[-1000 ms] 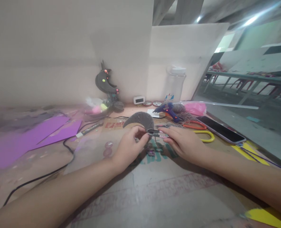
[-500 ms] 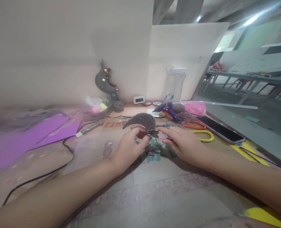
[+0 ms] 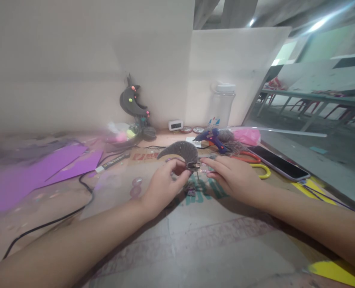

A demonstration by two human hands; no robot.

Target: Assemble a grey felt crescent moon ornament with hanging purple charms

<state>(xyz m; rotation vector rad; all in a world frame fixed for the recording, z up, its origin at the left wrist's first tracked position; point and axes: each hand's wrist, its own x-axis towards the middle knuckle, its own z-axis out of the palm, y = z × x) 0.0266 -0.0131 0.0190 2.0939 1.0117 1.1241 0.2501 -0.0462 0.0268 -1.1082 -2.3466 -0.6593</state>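
Observation:
A fuzzy grey crescent point(image 3: 180, 150) is held upright above the cardboard by my left hand point(image 3: 165, 182), whose thumb and fingers are closed on its lower part. My right hand point(image 3: 234, 176) is close by on the right, fingers bent toward the crescent's lower right end. Between the fingertips of both hands is a small dark and pinkish piece, too blurred to name. Just below them a small purplish trinket point(image 3: 191, 192) hangs or lies near a thin strand; I cannot tell which.
Behind are a blue glue gun point(image 3: 213, 140), a clear bottle point(image 3: 222, 104), a small white clock point(image 3: 175, 125) and a decorated dark crescent point(image 3: 132, 102). Scissors with a yellow handle point(image 3: 263, 171) and a phone point(image 3: 278, 162) lie right. Purple sheets point(image 3: 54, 168) and a cutter point(image 3: 113, 162) lie left.
The crescent has shifted slightly up and right and turned a little. My right fingers have moved slightly at its lower end; my left hand keeps its hold.

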